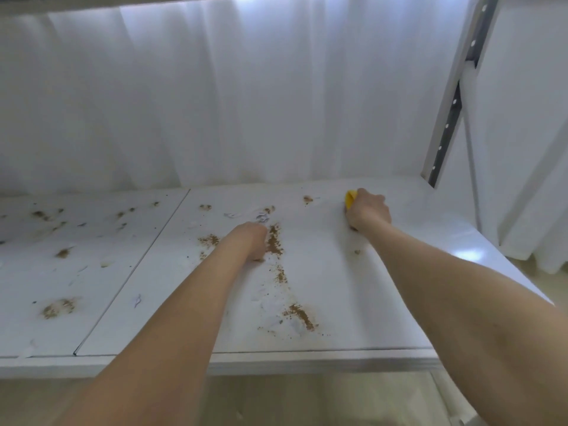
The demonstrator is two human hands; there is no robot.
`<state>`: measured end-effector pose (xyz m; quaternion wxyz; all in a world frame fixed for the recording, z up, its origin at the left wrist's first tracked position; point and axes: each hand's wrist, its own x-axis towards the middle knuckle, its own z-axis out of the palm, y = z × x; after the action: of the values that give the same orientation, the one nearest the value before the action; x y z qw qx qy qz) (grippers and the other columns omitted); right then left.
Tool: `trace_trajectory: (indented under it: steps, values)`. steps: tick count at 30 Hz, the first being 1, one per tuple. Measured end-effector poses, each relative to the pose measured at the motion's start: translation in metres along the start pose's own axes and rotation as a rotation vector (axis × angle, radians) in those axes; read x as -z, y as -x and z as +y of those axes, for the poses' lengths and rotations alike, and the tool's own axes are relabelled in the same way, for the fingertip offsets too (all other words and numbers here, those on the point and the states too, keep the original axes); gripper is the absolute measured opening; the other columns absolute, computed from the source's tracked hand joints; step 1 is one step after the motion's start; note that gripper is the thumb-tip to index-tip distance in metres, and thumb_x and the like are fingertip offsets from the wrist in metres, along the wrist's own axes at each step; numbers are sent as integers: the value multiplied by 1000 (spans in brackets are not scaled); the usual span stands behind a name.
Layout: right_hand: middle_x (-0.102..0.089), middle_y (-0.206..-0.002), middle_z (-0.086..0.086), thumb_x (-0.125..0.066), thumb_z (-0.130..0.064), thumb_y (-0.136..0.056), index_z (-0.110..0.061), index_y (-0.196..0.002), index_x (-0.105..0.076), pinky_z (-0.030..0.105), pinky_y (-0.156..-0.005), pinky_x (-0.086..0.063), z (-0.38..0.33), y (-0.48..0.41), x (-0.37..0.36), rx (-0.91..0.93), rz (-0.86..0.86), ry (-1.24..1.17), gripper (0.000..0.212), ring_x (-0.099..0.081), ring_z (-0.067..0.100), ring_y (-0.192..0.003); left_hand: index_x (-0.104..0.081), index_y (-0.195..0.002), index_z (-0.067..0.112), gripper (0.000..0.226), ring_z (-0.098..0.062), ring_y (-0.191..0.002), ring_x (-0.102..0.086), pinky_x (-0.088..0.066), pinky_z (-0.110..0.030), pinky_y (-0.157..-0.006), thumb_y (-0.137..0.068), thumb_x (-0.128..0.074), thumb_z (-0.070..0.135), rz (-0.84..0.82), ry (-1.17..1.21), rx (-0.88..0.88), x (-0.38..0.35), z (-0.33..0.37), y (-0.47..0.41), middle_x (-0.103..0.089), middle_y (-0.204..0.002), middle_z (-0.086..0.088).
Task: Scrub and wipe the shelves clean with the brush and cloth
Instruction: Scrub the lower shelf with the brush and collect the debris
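A white shelf point(353, 287) stretches across the view, strewn with brown crumbs point(273, 241) and small paper scraps point(262, 217). My right hand point(368, 212) is far back on the right of the shelf, closed over a yellow brush point(350, 198), of which only the top shows; the brush is pressed down on the board. My left hand point(253, 241) rests on the shelf middle beside a crumb streak, fingers curled under and hidden. No cloth is visible in it.
White curtain fabric point(215, 103) hangs behind the shelf. A perforated metal upright point(451, 112) stands at the back right corner. A seam point(138, 265) divides the shelf boards; more crumb piles point(58, 309) lie on the left board. The floor point(307, 401) shows below the front edge.
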<state>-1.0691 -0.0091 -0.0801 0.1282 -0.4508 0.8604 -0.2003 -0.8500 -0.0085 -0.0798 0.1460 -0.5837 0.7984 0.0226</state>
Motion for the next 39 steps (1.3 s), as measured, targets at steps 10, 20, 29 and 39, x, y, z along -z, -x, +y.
trace_trajectory:
  steps: [10, 20, 29, 39]
  values:
    - [-51, -130, 7, -62, -17, -87, -25, -134, -47, 31, -76, -42, -55, 16, -35, 321, -125, 8, 50, -54, 30, -113, -49, -125, 3, 37, -26, -107, -55, -41, -27, -77, -91, -58, 15, -4, 31, 17, 0, -4, -7, -56, -123, -12]
    - [-44, -137, 20, -46, -23, -98, -11, -132, -46, 39, -99, -40, -40, -42, -25, 56, -8, -64, 36, -46, 37, -125, -53, -117, -1, 27, -26, -105, -59, -49, -32, -81, -91, -49, 2, -36, 20, -8, 3, 3, -9, -59, -118, -13]
    - [-52, -132, 7, -55, -19, -89, -26, -131, -49, 36, -89, -44, -111, 21, -66, 443, -195, 4, 43, -52, 30, -119, -51, -123, 3, 31, -27, -110, -54, -42, -27, -78, -93, -47, 10, -2, 42, 20, -3, -5, -4, -56, -122, -13]
    - [-50, -134, 14, -54, -25, -93, -23, -136, -45, 39, -94, -43, -32, -16, -19, 159, -29, -75, 44, -51, 36, -120, -55, -117, -2, 26, -22, -87, -51, -42, -26, -75, -95, -41, 7, -30, 86, 40, -2, -10, 2, -53, -98, -10]
